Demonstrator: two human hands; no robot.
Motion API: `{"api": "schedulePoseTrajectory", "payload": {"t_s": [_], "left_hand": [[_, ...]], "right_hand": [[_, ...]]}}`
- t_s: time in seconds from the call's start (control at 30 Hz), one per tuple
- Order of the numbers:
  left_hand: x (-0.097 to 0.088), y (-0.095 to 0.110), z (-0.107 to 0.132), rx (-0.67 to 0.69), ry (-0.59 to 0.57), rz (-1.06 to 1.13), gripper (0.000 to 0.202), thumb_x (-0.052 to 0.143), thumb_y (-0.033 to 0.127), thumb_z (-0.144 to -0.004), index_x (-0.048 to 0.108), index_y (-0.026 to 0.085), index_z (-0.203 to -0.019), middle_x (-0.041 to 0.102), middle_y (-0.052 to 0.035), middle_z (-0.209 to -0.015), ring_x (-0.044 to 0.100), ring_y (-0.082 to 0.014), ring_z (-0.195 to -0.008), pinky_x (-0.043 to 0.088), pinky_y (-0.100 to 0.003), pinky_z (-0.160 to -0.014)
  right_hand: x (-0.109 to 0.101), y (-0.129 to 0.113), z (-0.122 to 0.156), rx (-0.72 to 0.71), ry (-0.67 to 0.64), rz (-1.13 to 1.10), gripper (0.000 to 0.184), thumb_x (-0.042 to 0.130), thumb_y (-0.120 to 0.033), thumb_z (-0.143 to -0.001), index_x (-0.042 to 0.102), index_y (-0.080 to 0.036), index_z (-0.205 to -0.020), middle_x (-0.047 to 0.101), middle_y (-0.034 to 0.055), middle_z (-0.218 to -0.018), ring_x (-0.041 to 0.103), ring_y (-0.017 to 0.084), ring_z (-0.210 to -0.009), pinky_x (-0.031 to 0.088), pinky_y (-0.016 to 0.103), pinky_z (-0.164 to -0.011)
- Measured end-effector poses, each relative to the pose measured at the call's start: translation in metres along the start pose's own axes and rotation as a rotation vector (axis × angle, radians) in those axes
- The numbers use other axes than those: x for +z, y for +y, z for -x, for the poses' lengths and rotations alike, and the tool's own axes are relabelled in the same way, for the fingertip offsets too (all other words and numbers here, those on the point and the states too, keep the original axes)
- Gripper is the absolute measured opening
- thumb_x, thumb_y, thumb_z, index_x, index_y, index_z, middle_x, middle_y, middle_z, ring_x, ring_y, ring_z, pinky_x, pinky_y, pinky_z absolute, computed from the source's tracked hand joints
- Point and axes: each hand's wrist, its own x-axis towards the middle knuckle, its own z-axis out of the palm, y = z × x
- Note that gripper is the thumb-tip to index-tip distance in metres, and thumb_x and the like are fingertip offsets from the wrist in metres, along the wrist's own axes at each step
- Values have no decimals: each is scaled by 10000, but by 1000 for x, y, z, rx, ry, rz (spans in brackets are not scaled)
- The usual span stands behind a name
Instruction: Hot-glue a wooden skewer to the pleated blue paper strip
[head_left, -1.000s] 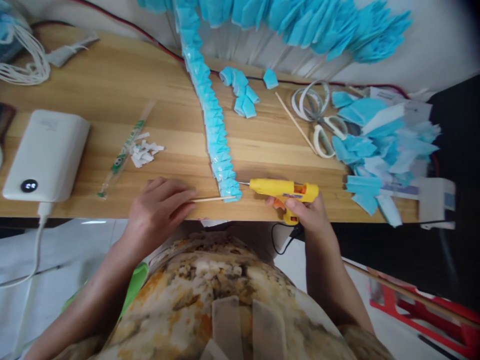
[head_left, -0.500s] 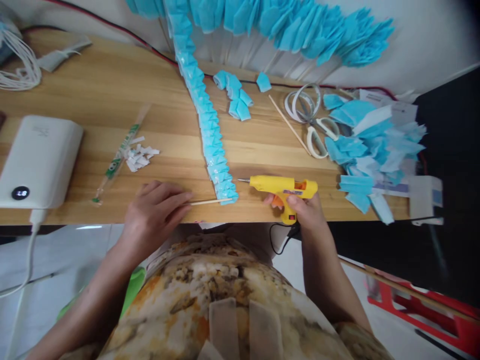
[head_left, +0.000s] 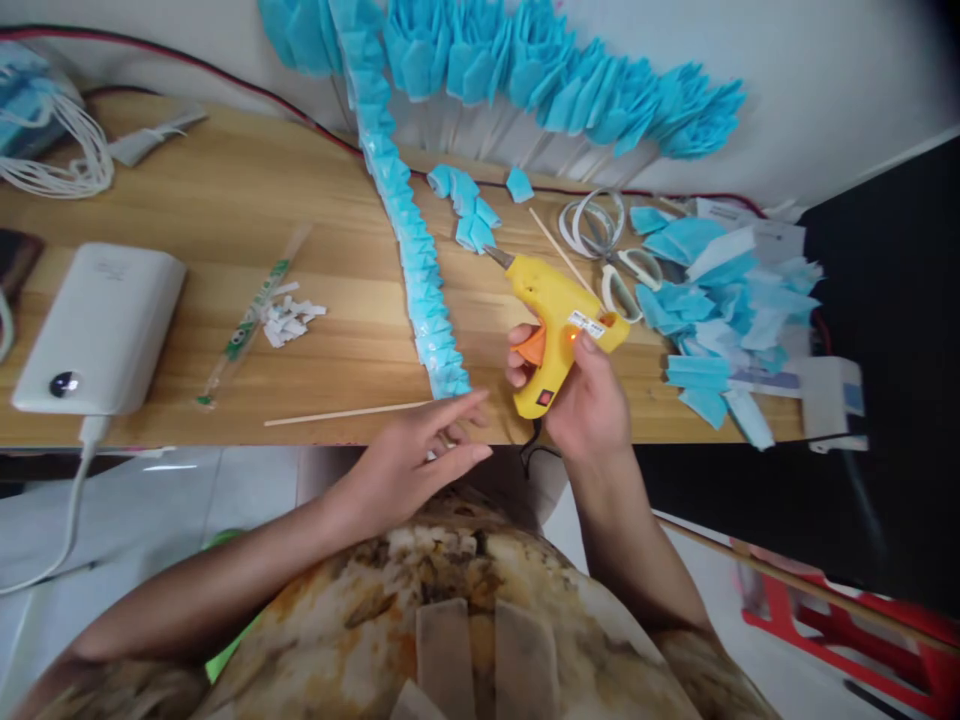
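My right hand [head_left: 592, 400] grips a yellow hot glue gun [head_left: 559, 295], with fingers at its orange trigger and its nozzle pointing up and left. Near the desk's front edge is my left hand [head_left: 420, 455], thumb and index finger stretched apart, holding nothing that I can see. Just beyond its fingers ends a long strip of folded blue paper [head_left: 420, 262], which runs down from the wall. A thin wooden stick [head_left: 337, 413] lies along the front edge; its right end reaches behind my left hand. Small folded blue pieces [head_left: 469, 205] rest close to the nozzle.
Blue paper flowers [head_left: 540, 70] on stems lean against the wall. To the right lie scissors [head_left: 626, 285], tape rolls [head_left: 592, 225], another stick [head_left: 562, 250] and a heap of blue paper [head_left: 731, 290]. A white power bank [head_left: 101, 325] and white scraps [head_left: 289, 322] sit left.
My left hand has let go of the stick and moved right to the strip's end. The glue gun has been raised and tilted, its nozzle now pointing upward and left.
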Motion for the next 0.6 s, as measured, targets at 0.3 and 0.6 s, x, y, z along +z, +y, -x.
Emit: {"api": "schedulePoseTrajectory", "payload": {"t_s": [0.3, 0.6], "left_hand": [[26, 2, -31, -173, -52, 464, 460, 798, 531, -840, 624, 147, -1024, 683, -14, -794, 615, -101, -619, 531, -215, -565], [26, 1, -28, -132, -61, 365, 406, 752, 509, -876, 660, 149, -1039, 665, 9, -727, 579, -87, -555, 494, -200, -514]], "right_hand": [[14, -1, 6, 70, -138, -47, 543, 617, -721, -846, 712, -199, -959, 762, 113, -946, 733, 242, -865, 615, 334, -637], [12, 5, 17, 116, -140, -114, 468, 813, -653, -720, 709, -242, -918, 799, 98, -1114, 761, 259, -982, 657, 333, -719]]}}
